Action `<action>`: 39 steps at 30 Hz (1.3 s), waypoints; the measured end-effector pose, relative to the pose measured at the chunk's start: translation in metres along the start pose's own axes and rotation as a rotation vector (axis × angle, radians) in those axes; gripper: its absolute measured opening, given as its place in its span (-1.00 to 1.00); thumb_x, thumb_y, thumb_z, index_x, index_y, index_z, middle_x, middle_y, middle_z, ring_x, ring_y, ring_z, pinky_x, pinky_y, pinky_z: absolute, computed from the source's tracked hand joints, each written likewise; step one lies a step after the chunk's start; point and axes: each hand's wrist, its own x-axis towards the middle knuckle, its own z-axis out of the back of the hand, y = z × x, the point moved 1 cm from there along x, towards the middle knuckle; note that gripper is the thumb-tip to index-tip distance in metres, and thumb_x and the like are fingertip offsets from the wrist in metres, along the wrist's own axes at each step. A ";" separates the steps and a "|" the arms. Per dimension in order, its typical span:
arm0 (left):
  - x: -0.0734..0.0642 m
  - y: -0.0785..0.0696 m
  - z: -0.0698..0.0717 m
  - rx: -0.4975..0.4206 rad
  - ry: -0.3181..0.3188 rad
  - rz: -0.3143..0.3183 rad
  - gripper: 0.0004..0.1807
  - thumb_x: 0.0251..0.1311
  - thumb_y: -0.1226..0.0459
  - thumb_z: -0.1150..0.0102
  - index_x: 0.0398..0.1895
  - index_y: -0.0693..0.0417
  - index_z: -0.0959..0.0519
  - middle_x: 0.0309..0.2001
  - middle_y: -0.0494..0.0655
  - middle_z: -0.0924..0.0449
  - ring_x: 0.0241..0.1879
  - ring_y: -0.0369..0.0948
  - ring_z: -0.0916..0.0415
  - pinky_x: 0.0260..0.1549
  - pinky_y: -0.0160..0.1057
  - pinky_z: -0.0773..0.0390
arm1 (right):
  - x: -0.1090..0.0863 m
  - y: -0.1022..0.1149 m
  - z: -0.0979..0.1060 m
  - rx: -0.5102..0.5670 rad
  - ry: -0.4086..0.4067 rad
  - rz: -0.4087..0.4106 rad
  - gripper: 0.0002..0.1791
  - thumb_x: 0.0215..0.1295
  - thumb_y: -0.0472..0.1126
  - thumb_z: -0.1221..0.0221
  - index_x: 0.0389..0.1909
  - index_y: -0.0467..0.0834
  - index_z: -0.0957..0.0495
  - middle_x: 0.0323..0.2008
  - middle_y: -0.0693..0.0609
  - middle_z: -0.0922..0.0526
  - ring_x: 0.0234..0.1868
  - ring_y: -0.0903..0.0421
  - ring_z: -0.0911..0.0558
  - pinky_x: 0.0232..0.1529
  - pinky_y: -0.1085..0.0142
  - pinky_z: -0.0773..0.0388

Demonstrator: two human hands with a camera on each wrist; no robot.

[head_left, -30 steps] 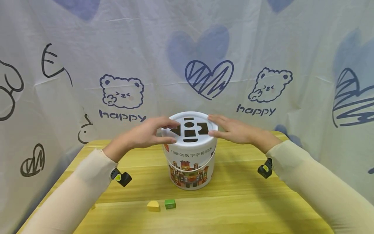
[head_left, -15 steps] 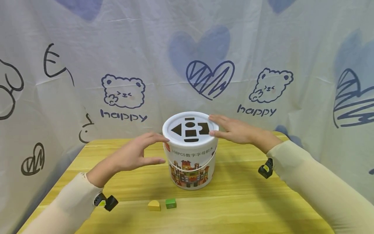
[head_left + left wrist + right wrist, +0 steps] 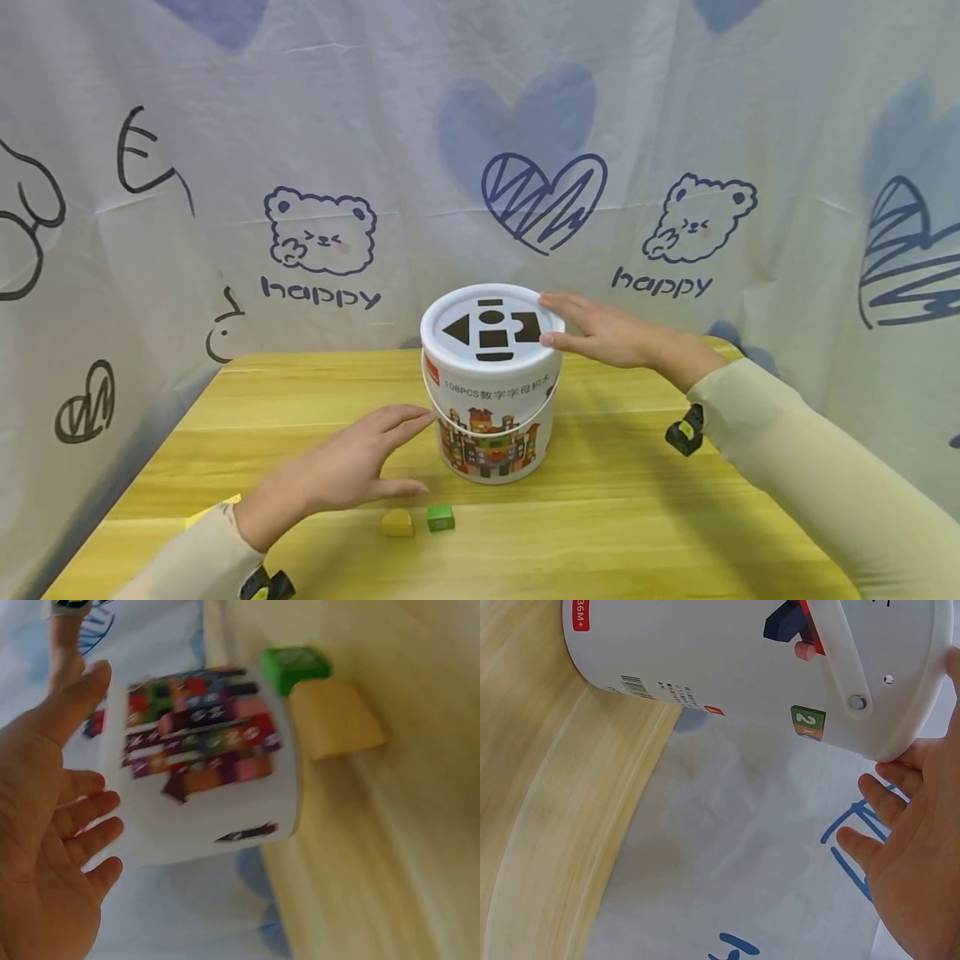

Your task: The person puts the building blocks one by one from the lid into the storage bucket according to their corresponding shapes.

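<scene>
A white bucket point(image 3: 495, 458) printed with colourful blocks stands upright on the table, its thin white handle hanging down the front. Its white lid point(image 3: 448, 353) has dark shape cut-outs, among them a triangle, a circle and several rectangular ones. My right hand point(image 3: 607, 335) touches the lid's right rim with extended fingers, as the right wrist view also shows. Left of the bucket's front, my left hand point(image 3: 363, 458) holds nothing, thumb and fingers spread apart. Close by its thumb lie a yellow curved block point(image 3: 397, 523) and a small green block point(image 3: 441, 518).
The wooden table point(image 3: 637, 517) has its far edge right behind the bucket. A white curtain point(image 3: 420, 150) with bears and hearts hangs behind. Part of a yellow thing point(image 3: 212, 510) shows beside my left sleeve, which hides the remainder.
My left hand has come off the lid and moved down and toward me, to the bucket's lower left. My right hand stays at the lid's rim; bucket and blocks have not moved.
</scene>
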 end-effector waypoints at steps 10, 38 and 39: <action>-0.001 0.000 -0.037 0.024 0.071 0.059 -0.10 0.08 -0.22 -0.29 0.32 0.23 -0.40 0.25 0.11 -0.43 0.23 0.05 -0.39 0.24 0.05 -0.39 | 0.000 0.000 0.002 -0.004 0.006 -0.008 -0.08 0.35 0.45 0.16 0.57 0.07 0.11 0.55 0.00 0.12 0.48 -0.18 -0.05 0.37 -0.24 -0.05; -0.001 -0.021 -0.073 -0.059 0.211 -0.101 -0.53 0.16 0.11 -0.35 0.14 -0.01 -0.56 -0.13 -0.28 -0.57 -0.23 -0.45 -0.47 -0.17 -0.42 -0.56 | -0.001 0.000 0.000 -0.010 0.008 -0.020 -0.08 0.34 0.47 0.18 0.57 0.10 0.12 0.55 0.03 0.12 0.48 -0.18 -0.06 0.37 -0.24 -0.05; -0.001 -0.021 -0.074 -0.060 0.212 -0.115 -0.55 0.15 0.15 -0.36 0.12 -0.01 -0.57 -0.12 -0.27 -0.57 -0.20 -0.44 -0.48 -0.15 -0.43 -0.56 | 0.000 0.000 0.000 -0.009 0.008 -0.020 -0.08 0.34 0.47 0.18 0.57 0.10 0.12 0.55 0.02 0.12 0.48 -0.18 -0.06 0.37 -0.24 -0.05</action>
